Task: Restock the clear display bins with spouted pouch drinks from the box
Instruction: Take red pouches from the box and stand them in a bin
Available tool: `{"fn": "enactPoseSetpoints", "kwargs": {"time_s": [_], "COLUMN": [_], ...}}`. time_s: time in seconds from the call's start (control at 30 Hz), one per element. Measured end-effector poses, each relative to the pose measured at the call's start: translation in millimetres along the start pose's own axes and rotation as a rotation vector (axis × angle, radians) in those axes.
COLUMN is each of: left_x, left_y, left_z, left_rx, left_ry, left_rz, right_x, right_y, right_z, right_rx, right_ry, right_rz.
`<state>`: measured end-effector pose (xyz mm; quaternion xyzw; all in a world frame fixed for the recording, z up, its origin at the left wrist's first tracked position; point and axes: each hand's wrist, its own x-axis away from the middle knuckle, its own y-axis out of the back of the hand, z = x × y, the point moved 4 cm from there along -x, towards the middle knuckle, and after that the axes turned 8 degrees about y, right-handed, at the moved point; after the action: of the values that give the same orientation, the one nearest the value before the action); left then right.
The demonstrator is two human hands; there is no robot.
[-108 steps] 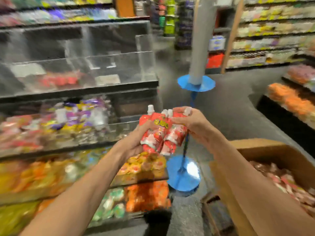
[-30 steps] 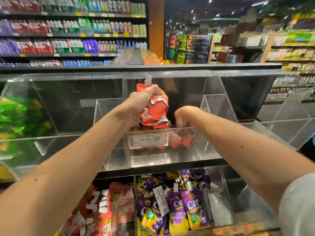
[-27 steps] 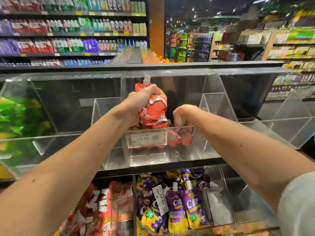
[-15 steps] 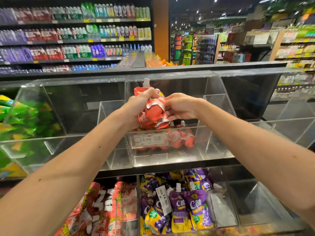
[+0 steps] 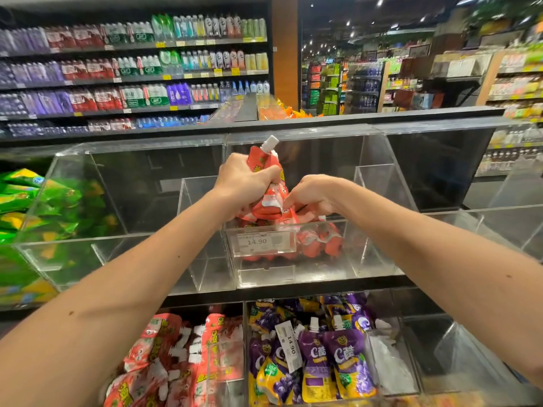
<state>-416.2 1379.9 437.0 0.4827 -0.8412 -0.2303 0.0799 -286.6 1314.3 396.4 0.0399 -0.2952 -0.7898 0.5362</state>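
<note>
Red, glossy, crinkled pouches (image 5: 266, 186) with white screw spouts are bunched upright in the left hand (image 5: 245, 182). Its fingers clench round their middles, and one spout pokes up above the knuckles. The right hand (image 5: 311, 195), just beside it, curls its fingers onto the lower edge of the same bunch. Both hands are at the open top of a clear, hard-walled bin (image 5: 361, 259) on the upper shelf. Inside it a few loose pouches (image 5: 320, 239) lie slumped behind a rectangular price label (image 5: 261, 242) reading 14.90. In the bin below, shiny purple pouches (image 5: 338, 356) stand packed together. Green packets (image 5: 29, 201) fill the bin at far left.
</note>
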Motion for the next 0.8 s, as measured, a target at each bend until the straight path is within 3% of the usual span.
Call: {"fn": "enactPoseSetpoints", "kwargs": {"time_s": [0.1,0.2,0.27,0.4,0.7,0.8], "left_x": [6.4,8.0,7.9,8.6,11.0,11.4], "left_y": [10.2,19.5,23.3,27.4,24.6,23.0], "left_z": [-13.2,-18.1,-16.7,-14.7,-13.3,-13.5], "left_rx": [-0.115,-0.119,-0.113,-0.092,-0.091,-0.104], "left_ry": [-0.101,-0.118,-0.105,-0.090,-0.076,-0.079], "left_rz": [-0.057,-0.049,-0.042,-0.045,-0.036,-0.030], "right_x": [-0.1,2.8,-4.9,-35.1,-61.0,-43.1], "right_y": [-14.0,-21.1,-31.2,-44.1,-47.8,-32.0], "right_z": [8.5,15.7,14.6,4.8,-9.3,2.0], "right_rx": [0.333,0.443,0.511,0.496,0.793,0.579], "right_ry": [0.036,0.138,0.034,-0.181,-0.031,0.081], "right_rz": [0.072,0.042,0.139,0.293,0.325,0.235]}}
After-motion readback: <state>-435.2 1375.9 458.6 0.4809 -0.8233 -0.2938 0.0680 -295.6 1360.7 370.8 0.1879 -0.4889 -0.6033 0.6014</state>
